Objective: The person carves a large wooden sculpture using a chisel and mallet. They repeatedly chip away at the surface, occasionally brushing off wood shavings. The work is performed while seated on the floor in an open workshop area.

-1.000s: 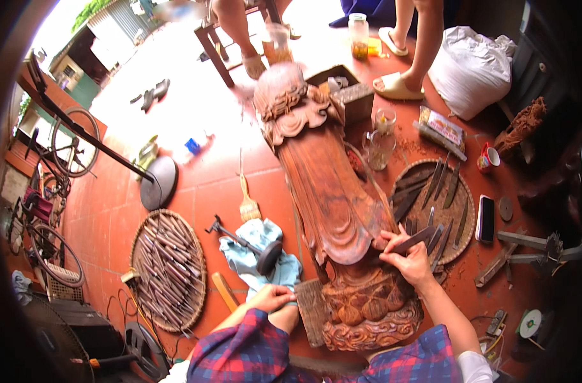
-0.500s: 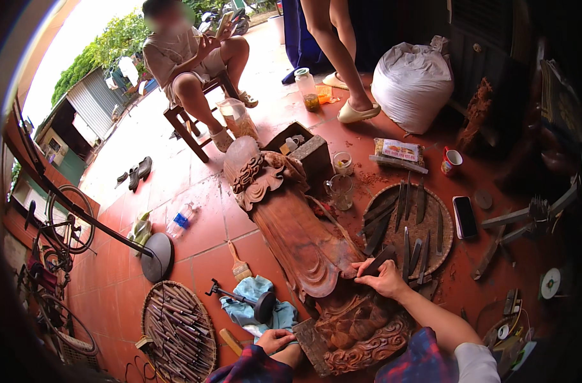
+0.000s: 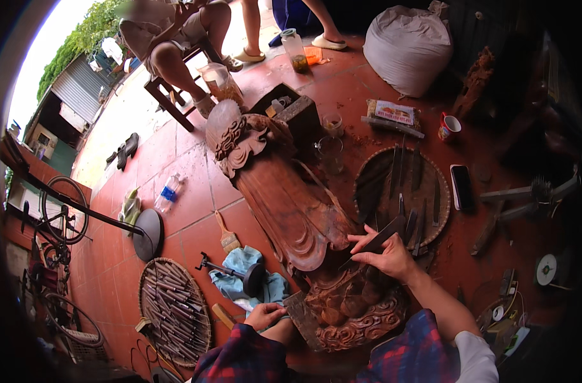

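A reddish-brown wood carving (image 3: 291, 207) of a robed figure lies on the floor before me, its ornate base (image 3: 355, 306) nearest my body. My right hand (image 3: 390, 255) holds a dark flat file (image 3: 383, 235) between thumb and fingers, slanting over the junction of robe hem and base. At the base's left corner, my left hand (image 3: 267, 315) has its fingers bent together against the wooden edge. To the right, a round woven tray (image 3: 445, 185) carries several dark files. Another woven tray (image 3: 205, 306) on the left is heaped with carving tools.
A brush (image 3: 227, 237) and blue cloth (image 3: 275, 287) with a black stand lie left of the carving. Glass mugs (image 3: 331, 153), a phone (image 3: 461, 187) and a red cup (image 3: 450, 127) stand beyond. A seated person (image 3: 173, 57) and another's legs are at the back.
The view has tilted, so the scene sits higher. My right hand has turned the file to a lower slant near the hem. The standing person's feet have shifted left.
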`<state>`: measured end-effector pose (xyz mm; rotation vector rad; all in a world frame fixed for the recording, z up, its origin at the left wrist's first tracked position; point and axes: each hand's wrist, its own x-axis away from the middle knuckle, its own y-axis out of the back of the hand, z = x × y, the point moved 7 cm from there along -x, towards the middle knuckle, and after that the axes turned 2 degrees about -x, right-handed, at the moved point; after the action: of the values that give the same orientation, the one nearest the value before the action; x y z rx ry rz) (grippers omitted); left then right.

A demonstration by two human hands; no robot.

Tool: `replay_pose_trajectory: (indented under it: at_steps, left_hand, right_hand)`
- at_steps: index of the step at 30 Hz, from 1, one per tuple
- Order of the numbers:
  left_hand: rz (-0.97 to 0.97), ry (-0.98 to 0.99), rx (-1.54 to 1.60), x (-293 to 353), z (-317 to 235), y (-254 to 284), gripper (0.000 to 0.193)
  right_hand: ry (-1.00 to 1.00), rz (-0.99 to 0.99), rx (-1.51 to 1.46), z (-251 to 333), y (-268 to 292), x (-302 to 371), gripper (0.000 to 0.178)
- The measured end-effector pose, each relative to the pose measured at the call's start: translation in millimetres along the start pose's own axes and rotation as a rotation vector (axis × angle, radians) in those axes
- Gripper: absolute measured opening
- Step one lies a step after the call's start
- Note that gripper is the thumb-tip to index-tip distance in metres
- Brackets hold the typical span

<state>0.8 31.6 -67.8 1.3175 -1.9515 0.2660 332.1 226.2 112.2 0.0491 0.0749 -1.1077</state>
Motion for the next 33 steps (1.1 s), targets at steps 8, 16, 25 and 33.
replay_pose_trajectory:
  at_steps: [8,16,25,33]
  left_hand:
    - [-0.046,0.012,-0.046,-2,-25,2,0.022]
    - [-0.023,0.019,0.051,-5,-15,3,0.020]
    - [-0.035,-0.021,0.109,-7,-5,2,0.020]
    - [-0.027,0.001,0.086,-4,-14,3,0.017]
  right_hand:
    - [-0.160,-0.053,-0.166,8,7,6,0.012]
    - [-0.213,0.044,0.033,-3,-10,-4,0.015]
    - [0.190,0.139,0.553,25,-36,-21,0.013]
    - [-0.107,-0.034,0.098,-13,-26,-18,0.009]
